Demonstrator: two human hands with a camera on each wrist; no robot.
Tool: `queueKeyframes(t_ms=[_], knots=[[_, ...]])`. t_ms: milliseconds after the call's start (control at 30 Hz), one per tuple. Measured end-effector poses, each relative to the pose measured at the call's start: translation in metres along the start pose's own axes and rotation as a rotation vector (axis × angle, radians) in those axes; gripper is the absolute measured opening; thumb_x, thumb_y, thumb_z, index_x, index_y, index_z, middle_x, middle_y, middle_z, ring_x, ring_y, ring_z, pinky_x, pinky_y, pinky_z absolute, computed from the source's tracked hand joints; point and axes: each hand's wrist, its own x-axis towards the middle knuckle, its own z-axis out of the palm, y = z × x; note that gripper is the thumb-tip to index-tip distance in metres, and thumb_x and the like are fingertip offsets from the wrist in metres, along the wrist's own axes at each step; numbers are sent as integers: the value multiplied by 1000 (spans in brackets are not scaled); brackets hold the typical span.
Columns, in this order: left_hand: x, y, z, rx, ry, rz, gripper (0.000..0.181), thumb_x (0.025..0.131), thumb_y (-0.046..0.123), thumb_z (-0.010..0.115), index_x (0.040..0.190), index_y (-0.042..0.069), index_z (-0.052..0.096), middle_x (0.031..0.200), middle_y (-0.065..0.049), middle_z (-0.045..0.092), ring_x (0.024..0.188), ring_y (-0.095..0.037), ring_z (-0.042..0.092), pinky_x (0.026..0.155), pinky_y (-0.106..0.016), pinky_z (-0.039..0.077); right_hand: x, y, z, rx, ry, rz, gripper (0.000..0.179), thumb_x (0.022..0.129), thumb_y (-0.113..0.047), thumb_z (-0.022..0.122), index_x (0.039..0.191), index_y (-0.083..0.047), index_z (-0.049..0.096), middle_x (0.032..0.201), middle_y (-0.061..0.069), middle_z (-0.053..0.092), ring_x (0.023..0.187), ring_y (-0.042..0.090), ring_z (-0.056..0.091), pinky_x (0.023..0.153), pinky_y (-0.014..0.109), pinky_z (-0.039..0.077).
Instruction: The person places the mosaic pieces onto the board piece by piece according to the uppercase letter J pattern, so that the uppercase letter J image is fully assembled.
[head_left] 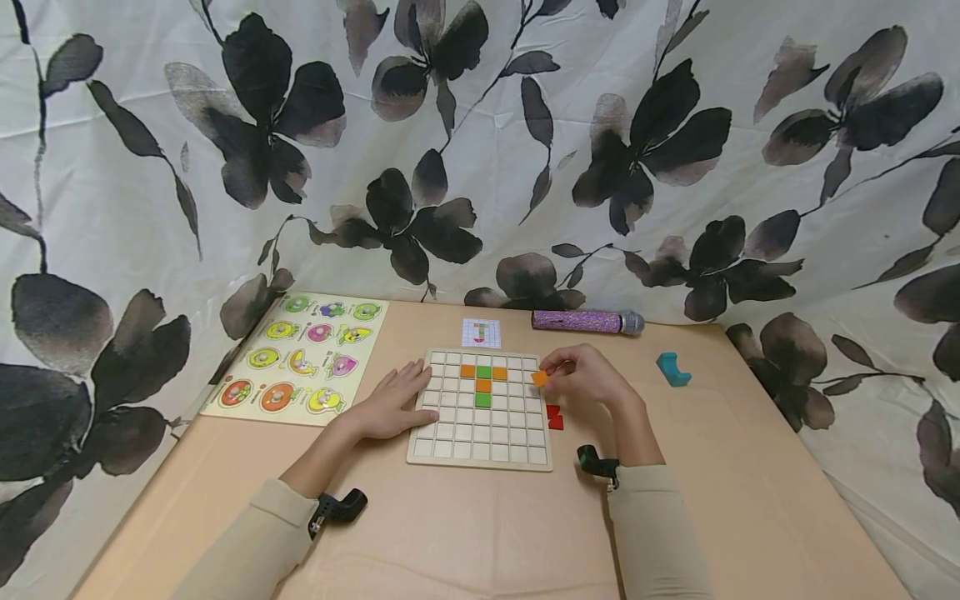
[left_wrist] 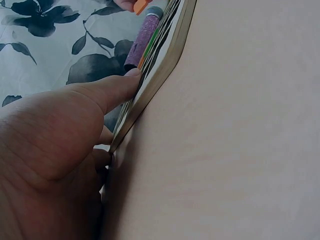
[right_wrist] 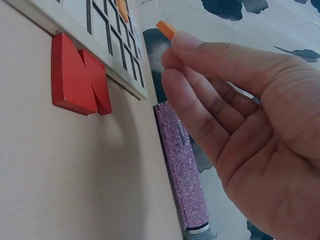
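Note:
A pale square grid board (head_left: 480,455) lies on the table, with several orange and green square tiles (head_left: 483,387) forming a T in its upper part. On the board's left edge rests my left hand (head_left: 392,403), fingers extended and thumb over the rim. My right hand (head_left: 594,380) pinches a small orange tile (right_wrist: 166,30) between thumb and fingertips, raised by the board's upper right edge. Below that hand, red angular pieces (right_wrist: 72,77) sit against the board's right side.
Behind the board is a small pattern card (head_left: 481,333), with a purple glittery microphone (head_left: 577,322) to its right. A teal curved piece (head_left: 673,370) lies farther right. On the left is a sheet of fruit pictures (head_left: 292,362). A floral cloth (head_left: 525,208) hangs behind the table.

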Motion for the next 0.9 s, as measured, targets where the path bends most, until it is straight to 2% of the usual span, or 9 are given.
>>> queueKeyframes(t_ms=[533, 900], knots=[[0, -1, 1, 1, -1, -5, 91, 101, 48, 63, 163, -4, 23, 173, -25, 10, 162, -41, 4, 130, -60, 1, 7, -10, 20, -52, -40, -64, 19, 84, -12, 88, 100, -14, 77, 90, 4, 70, 81, 23, 61, 67, 28, 53], [0, 0, -1, 0, -4, -1, 90, 101, 47, 64, 163, -4, 23, 173, -26, 10, 162, -42, 4, 130, -61, 2, 11, -17, 30, -46, -81, -113, 21, 83, -11, 88, 101, -11, 76, 91, 3, 71, 81, 21, 61, 74, 28, 56]])
